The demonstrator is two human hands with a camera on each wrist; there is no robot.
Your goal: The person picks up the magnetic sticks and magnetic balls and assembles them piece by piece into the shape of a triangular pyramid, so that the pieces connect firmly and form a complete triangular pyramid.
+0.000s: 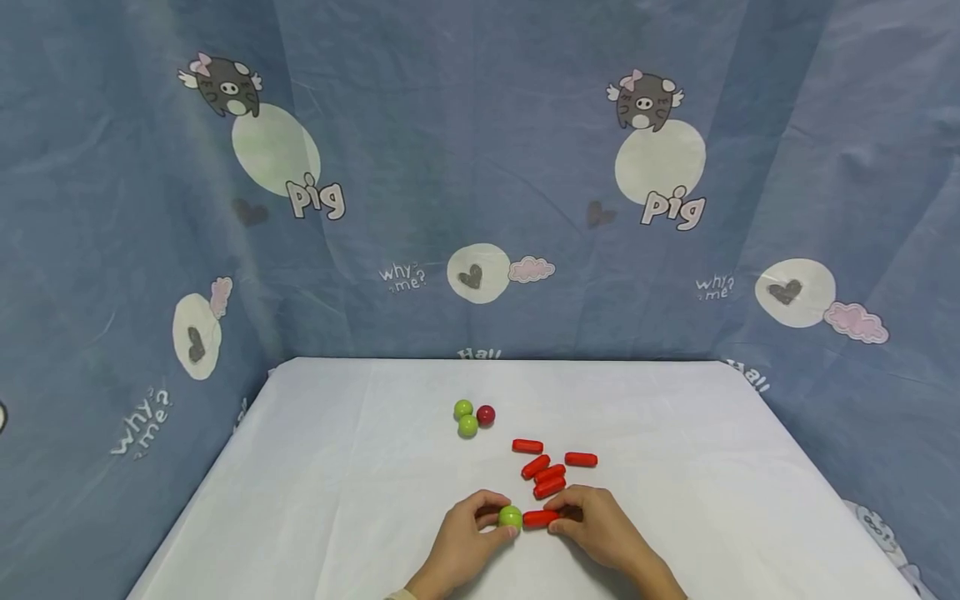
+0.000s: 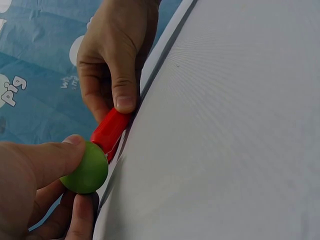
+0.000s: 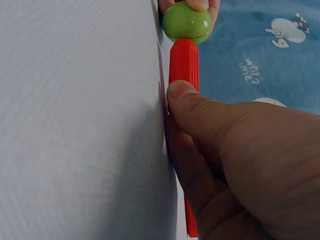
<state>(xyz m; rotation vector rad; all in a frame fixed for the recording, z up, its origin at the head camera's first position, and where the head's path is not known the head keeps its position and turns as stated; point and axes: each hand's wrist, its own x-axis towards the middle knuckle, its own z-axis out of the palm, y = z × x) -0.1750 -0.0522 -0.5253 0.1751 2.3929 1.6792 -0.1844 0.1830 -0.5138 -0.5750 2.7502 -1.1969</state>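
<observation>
My left hand (image 1: 467, 535) grips a glossy green ball (image 1: 510, 517) between thumb and fingers, low over the white table. Opposite it, my right hand (image 1: 596, 523) pinches a short red ribbed rod (image 1: 538, 519) by its right part. The rod's free end points at the ball and appears to touch it in the right wrist view, where the ball (image 3: 187, 22) sits just beyond the rod (image 3: 184, 62). Seen from the left wrist, the thumb lies along the ball (image 2: 86, 170) and the red rod (image 2: 111, 131) slants up to the other hand.
Just beyond the hands lie several loose red rods (image 1: 550, 487), with one rod (image 1: 581, 459) apart to the right. Farther back, two green balls (image 1: 468, 426) and a dark red ball (image 1: 486, 415) stand together. A blue printed cloth (image 1: 480, 167) hangs behind the white table (image 1: 337, 467).
</observation>
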